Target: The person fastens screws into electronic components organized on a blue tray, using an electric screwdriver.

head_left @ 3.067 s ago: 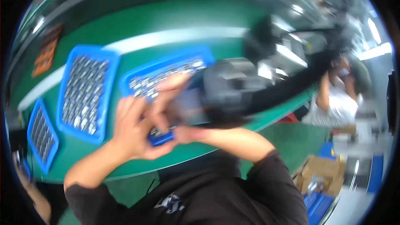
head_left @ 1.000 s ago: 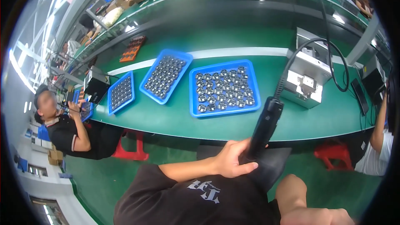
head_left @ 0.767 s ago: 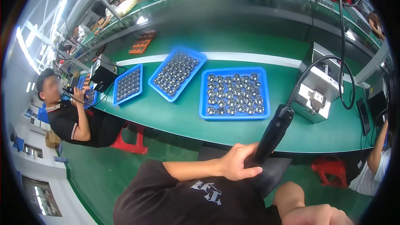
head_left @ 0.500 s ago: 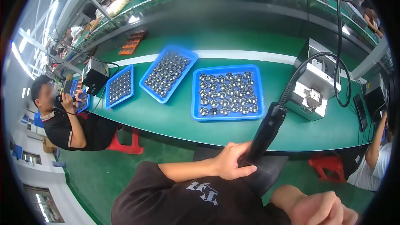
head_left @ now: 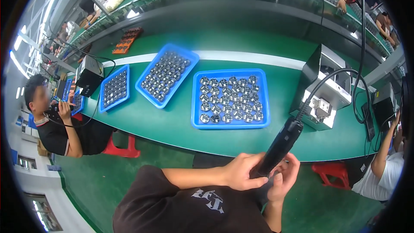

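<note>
Your right hand joined your left at the tool

Your left hand [head_left: 243, 173] was clamped around the lower part of the black tool [head_left: 280, 144], as it had been a moment earlier. The change was in your right hand [head_left: 282, 180]: it had been low at your right, well apart from the tool, and now it was just beside your left, fingers curled near the tool's lower end. Whether it had closed on anything, you could not have told from this view. That probably meant the tool was getting two-handed attention.

The tool slanted in front of your body, its top overlapping the table [head_left: 172, 125] edge in view, with its cable [head_left: 319, 84] arching past the metal box [head_left: 332, 99]. Beyond it, the nearest blue tray [head_left: 230, 125] held rows of round parts [head_left: 237, 99], the same layout as before. Farther left were the angled blue tray [head_left: 146, 96] and the small blue tray [head_left: 115, 105], both filled. Farther back lay the orange tray [head_left: 126, 42].
</note>
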Available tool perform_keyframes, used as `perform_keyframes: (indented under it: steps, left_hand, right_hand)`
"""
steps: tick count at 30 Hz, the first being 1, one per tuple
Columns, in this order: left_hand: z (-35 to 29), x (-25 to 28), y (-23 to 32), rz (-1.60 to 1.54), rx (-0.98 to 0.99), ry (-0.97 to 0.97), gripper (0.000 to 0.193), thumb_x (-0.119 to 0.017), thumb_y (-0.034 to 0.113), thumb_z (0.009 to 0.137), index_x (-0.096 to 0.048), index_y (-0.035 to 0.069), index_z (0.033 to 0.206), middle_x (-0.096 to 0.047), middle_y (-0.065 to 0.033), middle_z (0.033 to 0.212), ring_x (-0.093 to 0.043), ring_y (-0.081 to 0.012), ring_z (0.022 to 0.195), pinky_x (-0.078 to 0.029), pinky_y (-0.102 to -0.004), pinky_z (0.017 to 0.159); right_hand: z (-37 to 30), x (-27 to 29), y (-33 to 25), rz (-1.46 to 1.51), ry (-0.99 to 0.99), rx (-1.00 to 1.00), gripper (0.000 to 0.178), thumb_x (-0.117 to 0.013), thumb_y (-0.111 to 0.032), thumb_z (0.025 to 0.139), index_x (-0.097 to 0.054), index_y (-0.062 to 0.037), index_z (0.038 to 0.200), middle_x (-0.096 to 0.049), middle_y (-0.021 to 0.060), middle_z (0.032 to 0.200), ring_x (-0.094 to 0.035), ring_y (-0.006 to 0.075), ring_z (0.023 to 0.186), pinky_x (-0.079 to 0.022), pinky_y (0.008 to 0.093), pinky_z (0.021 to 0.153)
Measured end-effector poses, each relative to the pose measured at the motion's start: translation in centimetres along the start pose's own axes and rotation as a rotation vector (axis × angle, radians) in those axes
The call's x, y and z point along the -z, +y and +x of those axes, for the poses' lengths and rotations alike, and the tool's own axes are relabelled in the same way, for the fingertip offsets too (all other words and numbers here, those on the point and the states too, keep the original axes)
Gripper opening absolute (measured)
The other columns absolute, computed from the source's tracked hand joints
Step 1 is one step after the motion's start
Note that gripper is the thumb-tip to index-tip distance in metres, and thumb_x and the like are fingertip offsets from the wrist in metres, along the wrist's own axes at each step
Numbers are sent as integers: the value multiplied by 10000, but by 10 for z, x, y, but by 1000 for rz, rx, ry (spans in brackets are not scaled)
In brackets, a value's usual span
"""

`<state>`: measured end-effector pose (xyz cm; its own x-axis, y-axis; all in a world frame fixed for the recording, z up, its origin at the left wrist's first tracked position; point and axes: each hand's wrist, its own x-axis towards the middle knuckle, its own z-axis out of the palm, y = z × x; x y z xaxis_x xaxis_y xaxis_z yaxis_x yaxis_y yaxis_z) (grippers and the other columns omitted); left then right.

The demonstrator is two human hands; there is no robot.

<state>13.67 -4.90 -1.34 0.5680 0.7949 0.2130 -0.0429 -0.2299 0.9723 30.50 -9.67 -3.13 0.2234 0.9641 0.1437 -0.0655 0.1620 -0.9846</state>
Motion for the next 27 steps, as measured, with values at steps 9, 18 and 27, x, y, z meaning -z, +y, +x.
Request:
perform_keyframes:
  steps: [9, 18, 27]
  left_hand:
    - [11, -26, -11, 299, -33, -88, 720, -788, 312, 782, -489, -89, 1301, -665, -201, 944, -666, -389, 834, -552, -438, 745]
    - [24, -7, 2, 383, -184, -146, 610, -829, 194, 780, -557, -99, 1242, -663, -232, 1062, -685, -370, 951, -569, -413, 823]
    - [45, 5, 15, 326, -356, -146, 629, -844, 237, 791, -584, -72, 1273, -671, -115, 929, -623, -240, 755, -511, -346, 646]
  right_hand:
    - [-6, 19, -10, 1, -133, -191, 690, -752, -275, 882, -448, 66, 1400, -568, 129, 1280, -566, 217, 1166, -443, 376, 1022]
    - [5, 13, -17, 253, -201, -224, 581, -688, -216, 910, -471, 56, 1375, -578, 146, 1323, -553, 243, 1215, -408, 409, 1081]
    - [59, 27, -55, 327, -159, -132, 769, -577, -513, 973, -411, 105, 1400, -605, 80, 852, -600, 239, 931, -472, 381, 877]
